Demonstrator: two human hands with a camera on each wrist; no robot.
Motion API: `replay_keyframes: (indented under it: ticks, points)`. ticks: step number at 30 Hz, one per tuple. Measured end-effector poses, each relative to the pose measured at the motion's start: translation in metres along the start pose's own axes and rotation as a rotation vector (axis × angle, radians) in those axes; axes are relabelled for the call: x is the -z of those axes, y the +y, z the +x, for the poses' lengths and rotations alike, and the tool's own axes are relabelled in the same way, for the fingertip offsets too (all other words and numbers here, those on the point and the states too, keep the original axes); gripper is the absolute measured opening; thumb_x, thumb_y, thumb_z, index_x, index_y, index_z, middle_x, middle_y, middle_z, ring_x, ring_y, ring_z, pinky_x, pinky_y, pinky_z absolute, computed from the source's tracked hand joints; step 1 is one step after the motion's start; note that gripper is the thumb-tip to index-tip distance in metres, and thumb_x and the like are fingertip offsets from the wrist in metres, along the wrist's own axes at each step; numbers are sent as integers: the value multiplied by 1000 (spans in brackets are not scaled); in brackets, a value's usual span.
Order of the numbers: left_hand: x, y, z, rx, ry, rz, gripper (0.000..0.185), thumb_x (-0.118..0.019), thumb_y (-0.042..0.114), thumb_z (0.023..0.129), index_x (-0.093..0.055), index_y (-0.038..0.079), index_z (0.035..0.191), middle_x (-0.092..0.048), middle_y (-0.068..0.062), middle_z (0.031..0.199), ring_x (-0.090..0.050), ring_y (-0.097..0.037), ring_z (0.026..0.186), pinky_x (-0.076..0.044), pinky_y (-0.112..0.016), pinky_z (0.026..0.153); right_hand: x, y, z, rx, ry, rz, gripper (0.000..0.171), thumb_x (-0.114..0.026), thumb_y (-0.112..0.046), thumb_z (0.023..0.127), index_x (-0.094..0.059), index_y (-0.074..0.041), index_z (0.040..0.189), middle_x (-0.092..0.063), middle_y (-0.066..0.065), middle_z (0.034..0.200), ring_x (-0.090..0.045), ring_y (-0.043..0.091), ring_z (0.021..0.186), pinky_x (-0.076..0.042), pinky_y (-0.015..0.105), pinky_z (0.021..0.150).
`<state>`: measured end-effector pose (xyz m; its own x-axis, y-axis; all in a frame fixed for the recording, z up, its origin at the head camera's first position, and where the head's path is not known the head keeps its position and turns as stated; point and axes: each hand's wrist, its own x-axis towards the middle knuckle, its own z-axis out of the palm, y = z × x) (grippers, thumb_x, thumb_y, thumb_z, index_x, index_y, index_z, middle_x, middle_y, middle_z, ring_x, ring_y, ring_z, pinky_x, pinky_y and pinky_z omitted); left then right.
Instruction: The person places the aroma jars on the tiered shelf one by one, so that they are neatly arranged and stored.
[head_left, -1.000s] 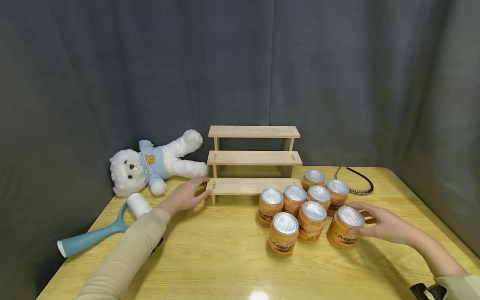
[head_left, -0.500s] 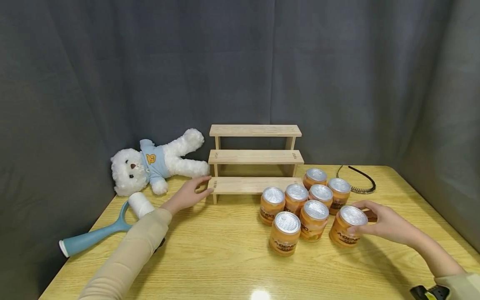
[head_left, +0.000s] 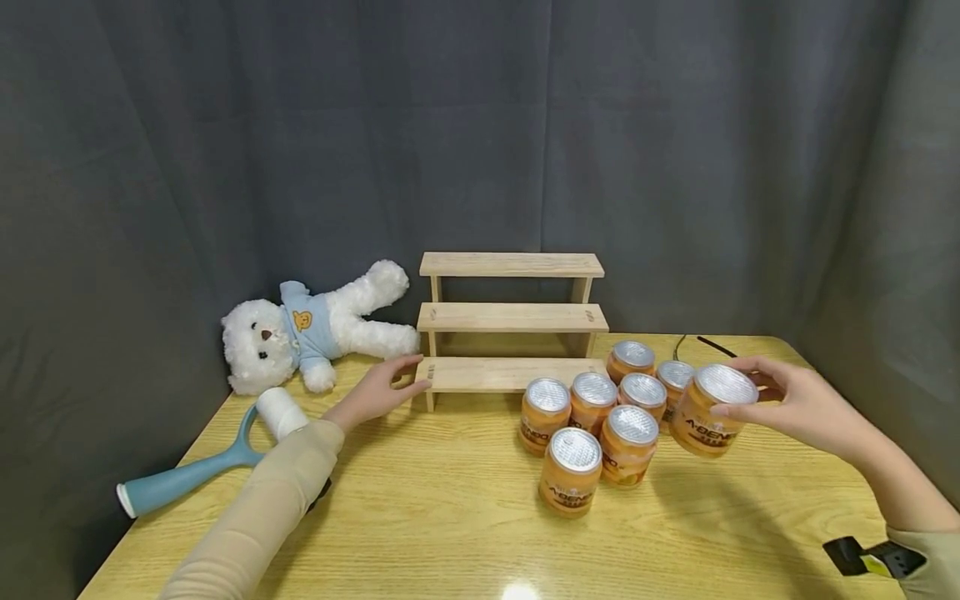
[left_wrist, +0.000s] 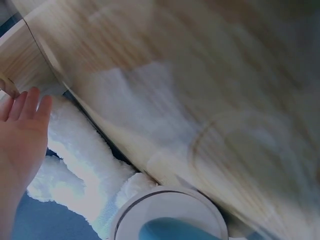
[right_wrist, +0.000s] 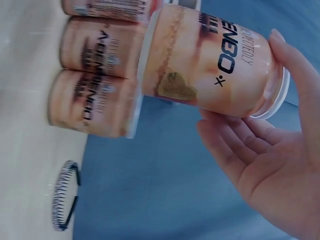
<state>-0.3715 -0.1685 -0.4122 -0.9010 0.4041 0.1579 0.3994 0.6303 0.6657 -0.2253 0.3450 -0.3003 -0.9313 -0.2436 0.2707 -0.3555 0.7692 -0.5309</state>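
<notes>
My right hand [head_left: 802, 407] grips an orange can [head_left: 708, 425] with a silvery lid, thumb on one side and fingers on the other. The can is held above the table, slightly tilted, partly hiding another can [head_left: 674, 379] behind it. In the right wrist view the held can [right_wrist: 212, 62] shows dark lettering. Several like cans stand grouped to its left, among them a front one [head_left: 572, 475]. My left hand [head_left: 378, 387] is at the left end of the lowest step of a wooden three-step rack [head_left: 510, 375], its fingers fairly straight and its fingertips at the edge.
A white teddy bear [head_left: 315, 325] in a blue shirt lies left of the rack. In front of it is a blue-handled lint roller [head_left: 187, 475], partly behind the left sleeve. A black toothed headband [right_wrist: 64, 195] lies behind the cans. Dark curtains surround the table [head_left: 450, 508].
My right hand has lifted the orange can off the table, moving it up and slightly right. The left hand stays at the rack's end.
</notes>
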Motion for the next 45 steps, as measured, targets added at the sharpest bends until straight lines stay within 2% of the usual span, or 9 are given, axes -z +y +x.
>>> replay_keyframes:
  ticks: [11, 19, 22, 25, 29, 31, 36, 38, 45]
  points:
    - [-3, -4, 0, -13, 14, -2, 65, -60, 41, 91, -40, 5, 142, -41, -15, 144, -44, -33, 129, -39, -47, 108, 6, -20, 36, -52, 48, -4, 53, -74, -34, 81, -56, -11, 126, -63, 0, 106, -56, -11, 86, -54, 22, 62]
    - [-7, -6, -2, -16, 32, -4, 66, -60, 41, 91, -41, 3, 141, -42, -16, 144, -45, -33, 128, -39, -46, 108, -4, -38, 70, -57, 127, 33, 58, -74, -36, 81, -57, -8, 128, -64, 14, 115, -55, -13, 83, -49, 12, 67]
    - [-8, -7, -3, -20, 38, -4, 66, -60, 41, 91, -41, 3, 141, -41, -16, 144, -45, -34, 128, -40, -46, 108, -7, -46, 84, -81, 134, 53, 60, -74, -41, 80, -56, -11, 129, -63, 12, 117, -56, -8, 85, -49, 16, 68]
    - [-8, -9, -3, -23, 42, 0, 67, -60, 42, 91, -41, 3, 141, -41, -17, 145, -45, -34, 128, -40, -46, 108, -10, -52, 97, -88, 128, 75, 64, -72, -45, 80, -53, -12, 132, -62, 11, 121, -59, 5, 95, -50, 22, 73]
    - [-8, -7, -2, -23, 34, 1, 67, -60, 41, 91, -40, 2, 142, -40, -17, 145, -44, -34, 129, -39, -46, 108, -14, -59, 112, -89, 114, 143, 69, -71, -46, 80, -49, -11, 136, -56, 12, 130, -54, 26, 116, -50, 42, 92]
    - [-7, -6, -2, -21, 28, 1, 67, -60, 41, 91, -40, 2, 142, -40, -17, 145, -44, -34, 129, -39, -46, 108, -17, -62, 119, -79, 111, 179, 69, -71, -44, 81, -48, -12, 137, -54, 12, 132, -51, 28, 121, -47, 47, 96]
    - [-6, -3, -1, -21, 28, 7, 67, -60, 41, 91, -39, 3, 143, -39, -17, 146, -43, -33, 130, -39, -45, 109, -25, -72, 139, -39, 122, 198, 64, -71, -43, 81, -50, -18, 135, -56, 5, 129, -54, 18, 116, -49, 25, 85]
    - [-6, -3, 0, -23, 29, 14, 67, -60, 41, 91, -39, 3, 143, -39, -17, 146, -43, -33, 130, -39, -45, 109, -28, -76, 147, -28, 128, 202, 63, -72, -44, 80, -51, -18, 134, -56, 5, 129, -55, 17, 115, -49, 20, 82]
    - [-4, -3, -1, -29, 36, 11, 67, -60, 41, 91, -39, 3, 143, -39, -17, 146, -43, -33, 130, -39, -45, 109, -40, -92, 177, -7, 144, 268, 70, -73, -45, 79, -50, -13, 136, -52, 10, 132, -56, 24, 115, -50, 38, 90]
